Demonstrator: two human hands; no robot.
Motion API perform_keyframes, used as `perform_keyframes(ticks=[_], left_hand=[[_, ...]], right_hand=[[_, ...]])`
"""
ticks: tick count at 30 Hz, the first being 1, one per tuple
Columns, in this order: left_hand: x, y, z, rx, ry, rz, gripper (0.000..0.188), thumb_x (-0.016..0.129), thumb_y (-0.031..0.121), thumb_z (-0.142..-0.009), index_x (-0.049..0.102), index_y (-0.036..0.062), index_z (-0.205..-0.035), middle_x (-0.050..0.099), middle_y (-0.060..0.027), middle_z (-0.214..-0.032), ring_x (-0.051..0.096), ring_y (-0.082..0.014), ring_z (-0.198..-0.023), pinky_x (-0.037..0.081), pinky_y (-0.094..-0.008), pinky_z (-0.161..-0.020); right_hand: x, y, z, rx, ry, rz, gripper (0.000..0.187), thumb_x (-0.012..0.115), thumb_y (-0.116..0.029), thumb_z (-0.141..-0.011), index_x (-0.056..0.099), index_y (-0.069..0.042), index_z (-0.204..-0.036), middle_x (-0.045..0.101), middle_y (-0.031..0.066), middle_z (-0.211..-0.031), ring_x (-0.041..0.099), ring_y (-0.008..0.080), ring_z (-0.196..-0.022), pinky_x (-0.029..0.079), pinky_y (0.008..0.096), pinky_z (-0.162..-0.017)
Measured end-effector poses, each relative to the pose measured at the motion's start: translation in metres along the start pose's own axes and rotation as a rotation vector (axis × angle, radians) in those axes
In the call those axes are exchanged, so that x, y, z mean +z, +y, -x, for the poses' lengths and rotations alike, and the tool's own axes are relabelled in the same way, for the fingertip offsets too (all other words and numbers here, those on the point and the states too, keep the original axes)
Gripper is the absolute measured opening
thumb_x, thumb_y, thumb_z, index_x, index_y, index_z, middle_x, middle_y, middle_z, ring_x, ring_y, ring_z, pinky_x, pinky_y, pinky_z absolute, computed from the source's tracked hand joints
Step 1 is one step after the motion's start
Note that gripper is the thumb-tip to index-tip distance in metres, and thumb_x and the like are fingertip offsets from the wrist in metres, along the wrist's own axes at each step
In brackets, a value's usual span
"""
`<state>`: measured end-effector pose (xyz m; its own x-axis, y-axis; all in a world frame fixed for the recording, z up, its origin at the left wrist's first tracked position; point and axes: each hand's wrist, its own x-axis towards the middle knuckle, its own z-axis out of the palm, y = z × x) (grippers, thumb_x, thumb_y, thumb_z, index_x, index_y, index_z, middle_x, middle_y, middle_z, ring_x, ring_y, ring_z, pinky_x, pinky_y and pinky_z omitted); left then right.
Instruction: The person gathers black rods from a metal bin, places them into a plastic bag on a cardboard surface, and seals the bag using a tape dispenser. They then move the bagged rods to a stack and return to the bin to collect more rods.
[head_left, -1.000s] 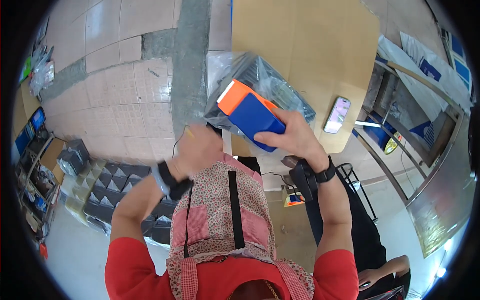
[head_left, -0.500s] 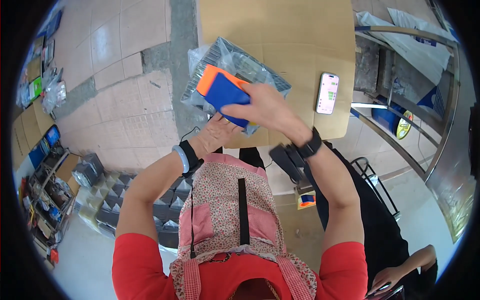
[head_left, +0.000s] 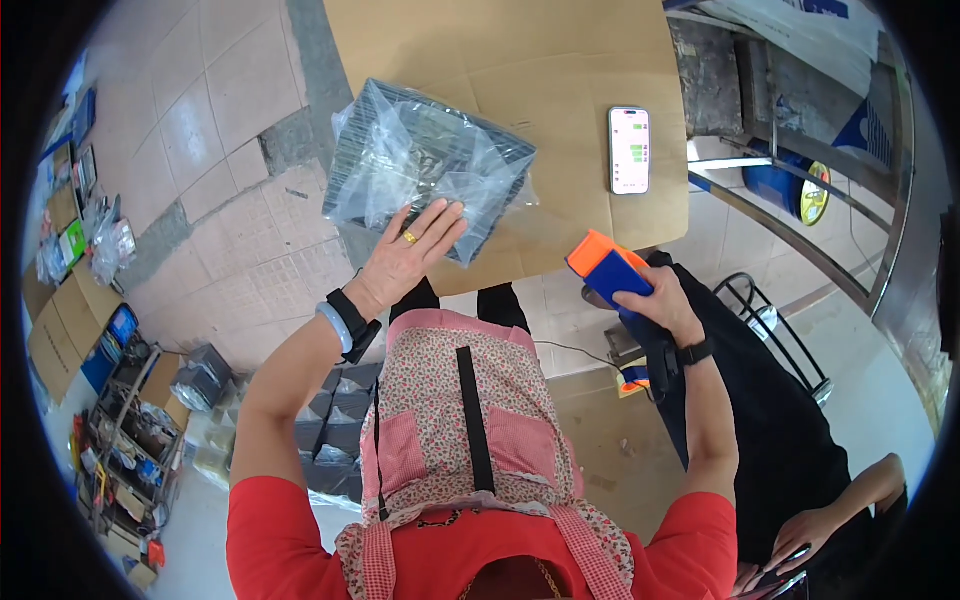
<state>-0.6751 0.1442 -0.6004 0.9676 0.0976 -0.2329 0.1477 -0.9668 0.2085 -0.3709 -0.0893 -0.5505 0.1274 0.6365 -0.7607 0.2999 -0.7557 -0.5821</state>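
A flat, dark, ribbed box-like item (head_left: 470,130) in a clear plastic bag (head_left: 385,165) lies tilted on the cardboard-covered table. My left hand (head_left: 410,255) rests with fingers stretched on its near edge, pressing the loose plastic. Off the table's near right corner, my right hand (head_left: 660,300) is closed round a blue and orange block-shaped object (head_left: 610,270). Its orange end points up and left, away from my palm. What kind of object it is I cannot make out.
A lit phone (head_left: 629,150) lies to the right on the cardboard (head_left: 570,60). Beyond it stands a metal frame (head_left: 800,240) with a blue tub (head_left: 775,185). A seated person in black (head_left: 760,400) is close on my right. Wrapped dark items (head_left: 335,430) sit on the floor at left.
My right hand has carried the blue and orange object off the bagged item, right and nearer to me. The bagged item has turned slightly, and my left hand now lies flat on it.
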Motion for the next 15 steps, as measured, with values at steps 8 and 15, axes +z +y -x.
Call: perform_keyframes(ticks=[8, 15], left_hand=[[-0.005, 0.002, -0.001, -0.029, 0.007, 0.041, 0.054, 0.048, 0.007, -0.077, 0.039, 0.0114, -0.130, 0.032, -0.0032, -0.140, 0.028, -0.0190, -0.130, 0.021, -0.0422, -0.104], [-0.003, 0.002, -0.002, -0.029, 0.026, 0.069, 0.054, 0.047, 0.007, -0.076, 0.040, 0.0110, -0.130, 0.033, -0.0035, -0.139, 0.028, -0.0197, -0.130, 0.022, -0.0427, -0.104]], right_hand=[[0.040, -0.022, -0.067, 0.117, 0.112, 0.263, 0.047, 0.066, -0.045, -0.066, 0.065, -0.001, -0.082, 0.062, 0.0169, -0.067, 0.061, 0.0315, -0.064, 0.048, 0.0361, -0.062], [0.069, -0.062, -0.106, 0.008, 0.254, 0.501, 0.046, 0.064, -0.046, -0.067, 0.063, -0.001, -0.073, 0.061, 0.0179, -0.065, 0.061, 0.0331, -0.064, 0.048, 0.0386, -0.060]])
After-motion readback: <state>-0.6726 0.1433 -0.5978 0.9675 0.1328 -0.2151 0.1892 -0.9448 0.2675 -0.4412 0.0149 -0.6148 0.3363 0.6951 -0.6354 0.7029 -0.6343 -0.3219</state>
